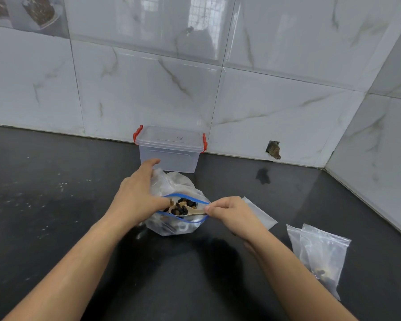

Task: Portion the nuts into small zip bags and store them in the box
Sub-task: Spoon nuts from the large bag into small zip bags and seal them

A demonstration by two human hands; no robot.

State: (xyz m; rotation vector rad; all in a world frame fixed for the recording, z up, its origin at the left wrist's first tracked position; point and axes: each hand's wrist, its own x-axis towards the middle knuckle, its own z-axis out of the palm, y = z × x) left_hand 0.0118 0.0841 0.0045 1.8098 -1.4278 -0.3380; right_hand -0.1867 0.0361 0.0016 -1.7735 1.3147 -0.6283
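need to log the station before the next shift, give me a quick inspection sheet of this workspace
surface: dark countertop, pale smears at left, a dark stain near the wall.
job's things: big zip bag of nuts, mouth open; wooden spoon loaded with nuts over it; clear box, lid on, red clips; small zip bags at right, one with a few nuts.
clutter: flat white packet behind the right hand.
hands: left hand holds the bag mouth open; right hand pinches the spoon handle.
cables: nothing seen.
surroundings: marble-look wall tiles, one chipped hole low down.
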